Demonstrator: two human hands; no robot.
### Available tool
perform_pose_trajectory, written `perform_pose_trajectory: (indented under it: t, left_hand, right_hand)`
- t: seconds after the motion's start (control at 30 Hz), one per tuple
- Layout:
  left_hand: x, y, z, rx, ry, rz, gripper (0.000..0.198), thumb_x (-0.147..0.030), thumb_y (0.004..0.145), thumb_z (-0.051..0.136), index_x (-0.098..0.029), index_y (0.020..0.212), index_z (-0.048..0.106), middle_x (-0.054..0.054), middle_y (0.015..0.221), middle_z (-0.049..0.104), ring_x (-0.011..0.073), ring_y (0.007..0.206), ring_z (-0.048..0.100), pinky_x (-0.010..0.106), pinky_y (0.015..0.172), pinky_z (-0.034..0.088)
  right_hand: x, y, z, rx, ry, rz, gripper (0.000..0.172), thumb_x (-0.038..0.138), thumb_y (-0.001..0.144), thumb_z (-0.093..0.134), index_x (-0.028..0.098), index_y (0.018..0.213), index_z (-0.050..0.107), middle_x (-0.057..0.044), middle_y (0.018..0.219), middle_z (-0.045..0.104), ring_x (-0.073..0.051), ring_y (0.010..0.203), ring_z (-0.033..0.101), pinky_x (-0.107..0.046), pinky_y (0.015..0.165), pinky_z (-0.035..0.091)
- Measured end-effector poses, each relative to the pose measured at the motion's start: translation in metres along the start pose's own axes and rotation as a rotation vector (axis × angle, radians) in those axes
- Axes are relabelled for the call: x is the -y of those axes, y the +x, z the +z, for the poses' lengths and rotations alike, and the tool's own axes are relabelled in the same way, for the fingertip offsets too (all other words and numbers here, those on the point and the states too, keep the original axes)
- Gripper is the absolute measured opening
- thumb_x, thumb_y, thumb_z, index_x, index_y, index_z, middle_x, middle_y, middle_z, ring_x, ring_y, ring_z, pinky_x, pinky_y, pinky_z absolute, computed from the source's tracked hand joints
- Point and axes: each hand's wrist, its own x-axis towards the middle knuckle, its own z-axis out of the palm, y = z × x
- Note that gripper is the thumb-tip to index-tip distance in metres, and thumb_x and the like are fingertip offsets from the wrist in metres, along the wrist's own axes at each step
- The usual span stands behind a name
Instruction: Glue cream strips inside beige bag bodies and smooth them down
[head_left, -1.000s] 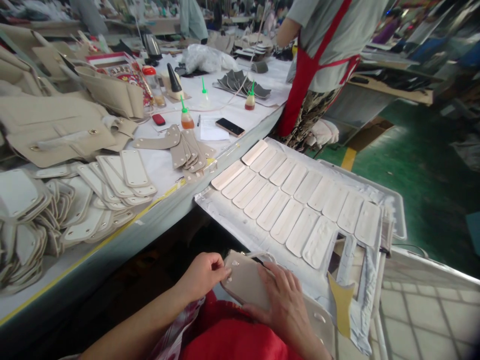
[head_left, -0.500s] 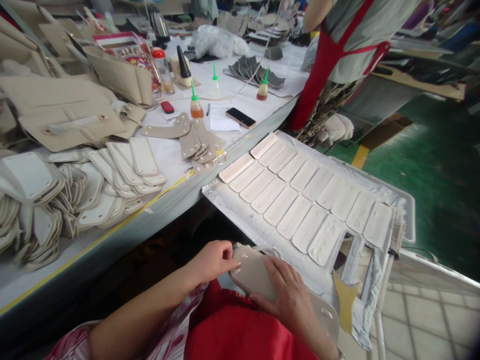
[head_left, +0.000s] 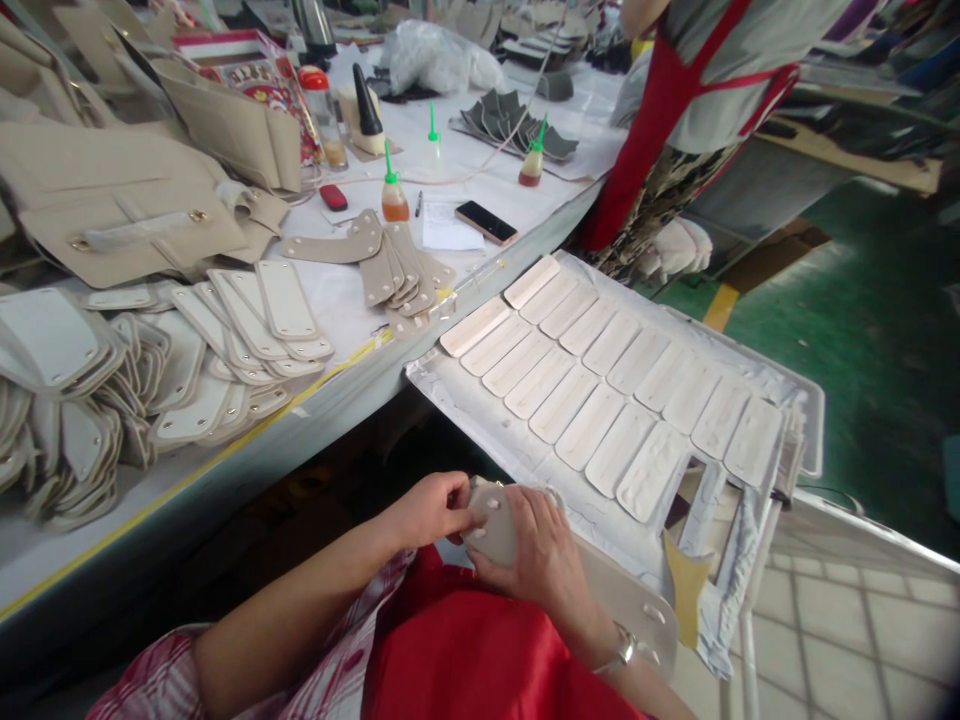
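Over my lap lies a long beige leather-like strip (head_left: pixel 626 592) with rounded ends and small whitish bits at its holes. My left hand (head_left: pixel 433 515) pinches its near left end between thumb and curled fingers. Across the strip, close to that end, my right hand (head_left: pixel 541 552) is wrapped, fingers on top and thumb along the near edge. The underside of the strip is hidden. To the right of my hands, a board (head_left: pixel 480 395) carries rows of whitish rounded pieces (head_left: pixel 626 425). A yellow curved piece (head_left: pixel 686 590) hangs at its near corner.
Piles of pale strips (head_left: pixel 202 370) cover the table at left, with beige bag parts (head_left: pixel 142 215) behind. Glue bottles (head_left: pixel 395 200), a phone (head_left: pixel 486 222) and a red object (head_left: pixel 333 197) lie farther back. A person in a red apron (head_left: pixel 637 140) stands beyond the board.
My right hand has slid left along the strip, nearer my left hand, leaving more of the strip's right part showing. The left hand stays at the end. The view has shifted slightly.
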Motion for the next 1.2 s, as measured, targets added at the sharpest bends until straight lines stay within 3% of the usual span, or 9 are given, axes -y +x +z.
perform_pose_trajectory:
  t: [0.13,0.5,0.63,0.77,0.97,1.2]
  left_hand:
    - [0.001,-0.001,0.001,-0.011,0.048,0.021,0.028,-0.035,0.069,0.063,-0.018,0.064,0.041,-0.008,0.056,0.042,0.0081,0.053,0.04,0.019,0.049,0.033]
    - [0.003,-0.004,0.004,-0.064,0.002,0.065,0.024,-0.03,0.07,0.062,-0.018,0.065,0.041,-0.006,0.062,0.043,0.0098,0.06,0.039,0.02,0.055,0.034]
    - [0.004,-0.006,0.007,-0.079,-0.006,0.06,0.021,-0.028,0.072,0.06,-0.018,0.066,0.041,-0.006,0.063,0.042,0.0097,0.059,0.038,0.02,0.055,0.033]
    - [0.006,-0.007,0.01,-0.101,0.004,0.058,0.022,-0.028,0.073,0.059,-0.018,0.067,0.04,-0.006,0.063,0.042,0.0097,0.059,0.037,0.02,0.054,0.031]
    - [0.013,-0.004,0.011,-0.111,-0.032,0.069,0.022,-0.027,0.074,0.058,-0.018,0.066,0.039,-0.006,0.063,0.041,0.0094,0.059,0.037,0.02,0.053,0.03]
    - [0.018,-0.005,0.015,-0.146,-0.043,0.096,0.024,-0.03,0.076,0.058,-0.019,0.067,0.039,-0.005,0.063,0.041,0.0096,0.06,0.037,0.02,0.053,0.031]
  right_hand:
    - [0.003,0.003,0.004,0.021,-0.018,0.012,0.069,0.055,0.069,0.056,0.007,0.118,0.047,-0.017,0.107,0.056,-0.028,0.097,0.052,-0.042,0.082,0.043]
    - [0.004,0.007,0.009,-0.031,0.01,-0.01,0.067,0.05,0.066,0.059,0.008,0.117,0.046,-0.016,0.104,0.058,-0.029,0.094,0.054,-0.042,0.079,0.046]
    - [-0.004,-0.001,0.007,-0.021,-0.013,-0.019,0.08,0.057,0.068,0.058,0.007,0.126,0.037,-0.018,0.11,0.057,-0.03,0.098,0.055,-0.044,0.081,0.046]
    - [-0.013,-0.014,0.003,-0.009,-0.031,0.084,0.091,0.061,0.068,0.058,0.007,0.133,0.026,-0.02,0.121,0.05,-0.032,0.107,0.051,-0.046,0.084,0.046]
    - [-0.009,-0.007,0.001,0.033,0.02,0.067,0.072,0.055,0.065,0.064,0.011,0.118,0.043,-0.016,0.11,0.055,-0.03,0.101,0.052,-0.046,0.084,0.045]
    - [-0.007,-0.002,0.003,0.033,0.068,0.051,0.066,0.047,0.063,0.067,0.01,0.114,0.046,-0.016,0.109,0.055,-0.029,0.1,0.052,-0.044,0.085,0.045]
